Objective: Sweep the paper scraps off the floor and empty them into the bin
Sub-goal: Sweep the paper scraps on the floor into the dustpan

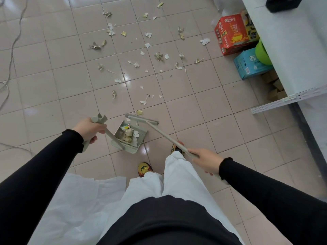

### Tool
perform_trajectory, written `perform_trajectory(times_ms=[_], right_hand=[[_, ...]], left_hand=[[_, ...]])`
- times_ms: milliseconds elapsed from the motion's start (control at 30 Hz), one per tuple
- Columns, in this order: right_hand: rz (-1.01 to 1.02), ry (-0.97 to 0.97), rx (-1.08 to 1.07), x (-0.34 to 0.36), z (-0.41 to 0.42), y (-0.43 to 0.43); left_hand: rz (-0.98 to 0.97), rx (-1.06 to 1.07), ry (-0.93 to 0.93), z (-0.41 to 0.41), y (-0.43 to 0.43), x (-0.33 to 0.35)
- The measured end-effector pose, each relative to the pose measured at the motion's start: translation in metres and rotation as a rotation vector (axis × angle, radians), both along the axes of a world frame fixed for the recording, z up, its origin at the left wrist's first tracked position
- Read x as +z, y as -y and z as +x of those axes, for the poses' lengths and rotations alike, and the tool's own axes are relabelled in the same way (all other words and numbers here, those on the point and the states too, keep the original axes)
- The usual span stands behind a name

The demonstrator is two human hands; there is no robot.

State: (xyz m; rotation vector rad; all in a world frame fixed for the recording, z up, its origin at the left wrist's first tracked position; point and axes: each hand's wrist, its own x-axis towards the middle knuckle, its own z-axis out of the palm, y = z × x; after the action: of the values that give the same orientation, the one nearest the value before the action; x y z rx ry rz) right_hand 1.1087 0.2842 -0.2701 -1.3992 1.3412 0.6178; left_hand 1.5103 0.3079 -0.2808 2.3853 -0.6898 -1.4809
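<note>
My left hand [90, 129] grips the long handle of a grey-green dustpan [118, 137] that rests on the tiled floor just ahead of my feet, with several crumpled paper pieces inside it. My right hand [207, 160] holds the thin handle of a matching broom [164, 134]; its flat head [141, 119] lies at the pan's far edge. Several paper scraps [146, 45] are scattered over the floor farther ahead, the nearest [139, 112] just beyond the broom head. No bin shows in view.
A red carton [231, 35] and a blue carton [247, 65] stand under a white metal shelf [292, 50] at the right. Cables [12, 50] trail along the left floor. A white plastic sheet [79, 206] lies at my lower left.
</note>
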Motion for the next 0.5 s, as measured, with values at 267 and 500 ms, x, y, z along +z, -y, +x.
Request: perform_trajectory(times_ms=[267,500], right_hand=[[-0.135,-0.138,0.154,-0.079,0.098,0.011],[0.091,-0.028,0.004,-0.035,0.038,-0.001]], left_hand=[[0.001,0.02,-0.005,-0.004,-0.006,-0.002],[-0.003,0.035,-0.019,0.003,-0.006,-0.003]])
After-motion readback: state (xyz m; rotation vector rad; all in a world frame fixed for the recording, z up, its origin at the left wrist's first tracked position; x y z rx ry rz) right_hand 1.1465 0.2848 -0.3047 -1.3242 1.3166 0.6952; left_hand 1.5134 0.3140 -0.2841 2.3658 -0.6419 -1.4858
